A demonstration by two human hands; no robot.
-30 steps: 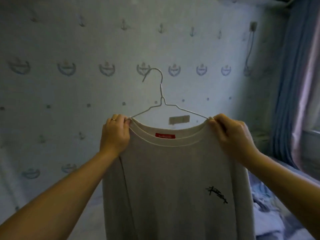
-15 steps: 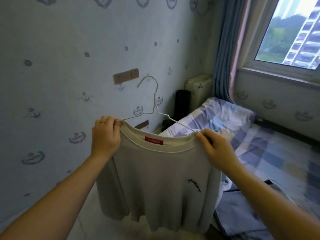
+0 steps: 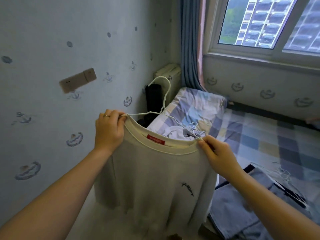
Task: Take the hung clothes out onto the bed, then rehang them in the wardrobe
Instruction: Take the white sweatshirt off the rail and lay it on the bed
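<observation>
1. You hold the cream sweatshirt (image 3: 155, 179) up in the air, just off the left edge of the bed (image 3: 259, 135), over the floor strip between bed and wall. It touches neither. The front faces you.
2. Look: pale cream knit with a ribbed round collar, a red label (image 3: 155, 139) inside the back of the neck and a small black scribble motif (image 3: 187, 188) on the chest. The body hangs straight and limp, and the hem is out of frame.
3. A white wire hanger (image 3: 164, 103) sits through the neck with both arms under the shoulders. Its hook stands upright above the collar, tipped a little right.
4. Your left hand (image 3: 109, 130) has its fingers curled and bunched, pinching the collar's left end together with the hanger's arm tip. There's a ring on one finger.
5. Your right hand (image 3: 216, 156) pinches the collar's right end and the wire under it between thumb and forefinger. The other fingers are folded under; I can't tell what they touch.
6. Why this hold, as a guess: gripping both shoulders stretches the neck over the wire so the top sits square. It looks like the rehang half, hanger going in or just seated.
7. No wardrobe is in view, so it has to be carried next, likely by the hook.
8. Around it: a white clothes heap (image 3: 176, 132) with loose hangers lies beside the pillow (image 3: 195, 104) at the bed's far left corner. A folded blue garment (image 3: 242, 205) lies at the near left edge, and more wire hangers (image 3: 282, 172) lie mid-bed.
</observation>
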